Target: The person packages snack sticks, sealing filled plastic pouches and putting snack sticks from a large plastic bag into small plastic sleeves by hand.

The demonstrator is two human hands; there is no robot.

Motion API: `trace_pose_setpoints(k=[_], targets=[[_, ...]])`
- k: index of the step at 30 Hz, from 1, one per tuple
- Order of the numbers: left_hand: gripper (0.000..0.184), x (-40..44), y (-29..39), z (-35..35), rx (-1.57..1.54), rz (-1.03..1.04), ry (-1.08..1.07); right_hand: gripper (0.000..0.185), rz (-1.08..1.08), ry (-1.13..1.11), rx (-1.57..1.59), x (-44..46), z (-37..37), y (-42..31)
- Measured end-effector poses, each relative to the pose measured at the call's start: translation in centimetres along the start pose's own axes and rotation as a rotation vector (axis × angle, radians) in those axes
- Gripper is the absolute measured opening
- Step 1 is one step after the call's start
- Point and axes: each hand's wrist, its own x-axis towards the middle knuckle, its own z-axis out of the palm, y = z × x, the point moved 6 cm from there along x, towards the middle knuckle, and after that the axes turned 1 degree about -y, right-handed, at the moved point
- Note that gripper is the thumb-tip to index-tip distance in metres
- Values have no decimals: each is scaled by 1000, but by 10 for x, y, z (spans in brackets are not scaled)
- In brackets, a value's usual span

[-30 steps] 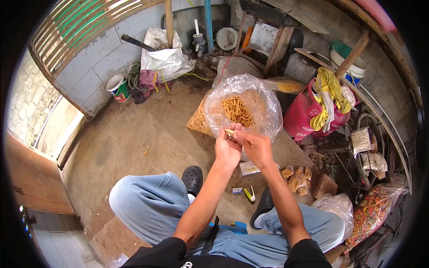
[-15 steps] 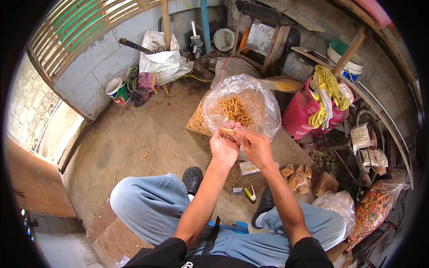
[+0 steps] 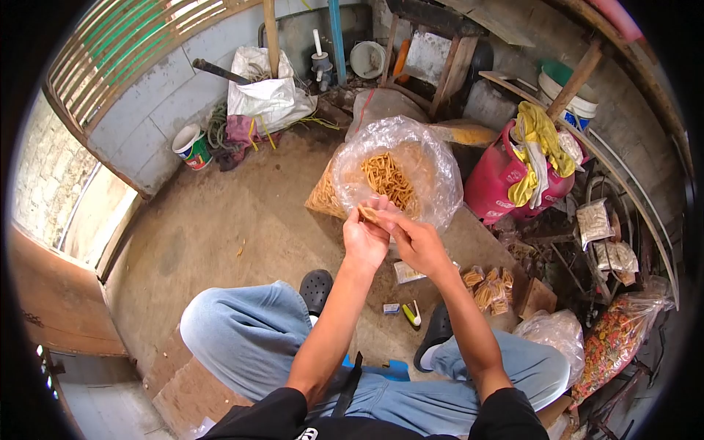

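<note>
Both hands meet in front of a large clear plastic bag (image 3: pixel 440 169) of brown stick-shaped snacks (image 3: pixel 389 180). A small packet of snack sticks (image 3: pixel 369 214) lies in my left hand (image 3: pixel 365 242), its fingers curled around it from below. My right hand (image 3: pixel 418 242) comes in from the right, its fingers closed at the packet's right side. The fingers partly hide the packet. Below my hands, several filled snack packets (image 3: pixel 490 292) lie on the floor. Near them are a white packet (image 3: pixel 408 272), a green-and-white stapler (image 3: pixel 411 313) and a small blue-and-white box (image 3: pixel 391 309).
To the right stand pink gas cylinders (image 3: pixel 488 176) draped with yellow cloths (image 3: pixel 539 139). A bag of colourful snacks (image 3: pixel 612 345) leans at lower right, beside a clear plastic bag (image 3: pixel 554 337). A paint bucket (image 3: pixel 193 148) and a white sack (image 3: pixel 268 103) stand by the back wall.
The packet has tilted in my left hand. My right hand has turned slightly, its fingers now lying flatter across the packet's side. The bags and floor items look unchanged.
</note>
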Motion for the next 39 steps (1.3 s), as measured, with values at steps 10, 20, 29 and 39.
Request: trace_pose_setpoints(k=[10,20,29,39], targets=[[36,12,27,-20,78,-13,57,28,-151,55,42,0,11,21],[29,17,54,-41,-88,12,132,27,324,231,147,27,-8,140],[28,20,44,-48,-38,-23,138,25,352,-32,-303,63,95,258],[33,33,51,-52,-82,-72,18,18,398,-43,-565,84,110,255]])
